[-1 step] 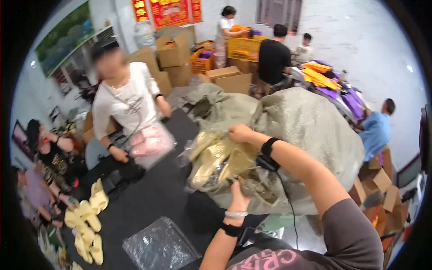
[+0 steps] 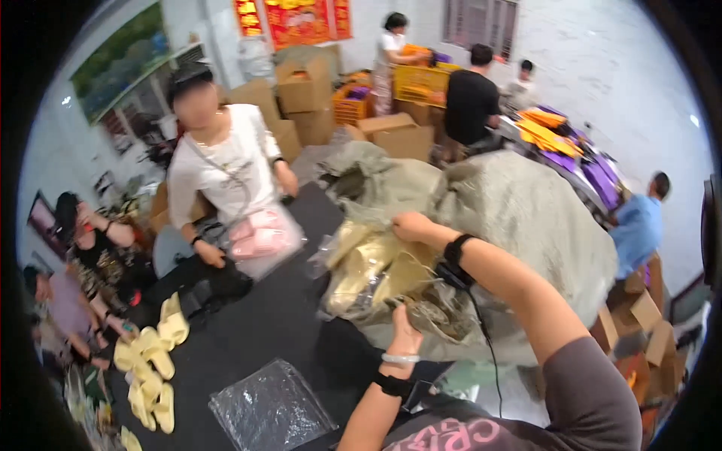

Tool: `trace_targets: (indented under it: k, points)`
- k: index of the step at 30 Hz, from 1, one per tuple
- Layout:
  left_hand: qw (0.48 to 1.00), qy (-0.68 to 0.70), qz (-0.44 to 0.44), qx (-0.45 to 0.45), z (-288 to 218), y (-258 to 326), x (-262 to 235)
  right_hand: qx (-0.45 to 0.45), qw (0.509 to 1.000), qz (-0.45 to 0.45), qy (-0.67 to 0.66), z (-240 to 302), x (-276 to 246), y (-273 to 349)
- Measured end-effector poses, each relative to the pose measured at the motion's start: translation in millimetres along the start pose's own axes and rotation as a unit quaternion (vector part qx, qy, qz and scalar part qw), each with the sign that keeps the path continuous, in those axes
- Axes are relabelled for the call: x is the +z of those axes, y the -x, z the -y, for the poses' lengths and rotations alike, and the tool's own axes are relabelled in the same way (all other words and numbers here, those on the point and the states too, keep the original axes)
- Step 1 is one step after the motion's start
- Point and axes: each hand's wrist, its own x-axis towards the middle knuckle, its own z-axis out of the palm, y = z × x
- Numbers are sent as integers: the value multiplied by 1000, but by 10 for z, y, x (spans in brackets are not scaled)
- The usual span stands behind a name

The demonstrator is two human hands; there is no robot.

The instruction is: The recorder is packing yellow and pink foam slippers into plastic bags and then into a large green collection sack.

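Observation:
A big grey-green woven sack (image 2: 526,218) lies on the black table (image 2: 278,323) with its mouth toward me. My right hand (image 2: 412,225) grips the upper edge of the mouth. My left hand (image 2: 404,327) is closed on the lower edge. Between them, clear bags of pale yellow slippers (image 2: 368,270) show inside the sack. Both wrists wear a black band, and a thin black cable hangs from the right one.
Across the table a person in a white shirt (image 2: 222,173) holds a clear bag of pink slippers (image 2: 259,237). Loose yellow slippers (image 2: 150,368) and an empty clear bag (image 2: 271,410) lie near me on the left. Cardboard boxes (image 2: 395,135) and other people stand behind.

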Motion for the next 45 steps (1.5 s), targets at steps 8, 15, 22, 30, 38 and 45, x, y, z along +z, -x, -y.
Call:
trace_targets:
  k: [8,15,22,30,38,45]
  points:
    - [997,-37,-66,-9,-184,175,261,-43,982,76,169,244,-179,243]
    - [996,-19,-90,-9,-126,630,179,-39,960,82,265,-69,-402,343]
    - [999,-12,-5,-30,-340,893,-491,23,947,141,286,88,-531,117]
    - [943,-310,-86,84,-919,1246,-480,75,992,-43,96,-42,-779,-36]
    - [578,-751,11,319,-1682,21,775,65,993,-54,79,37,-691,56]
    - [496,-785,133,347,-1557,-1912,814,24,988,-86,126,154,-728,178]
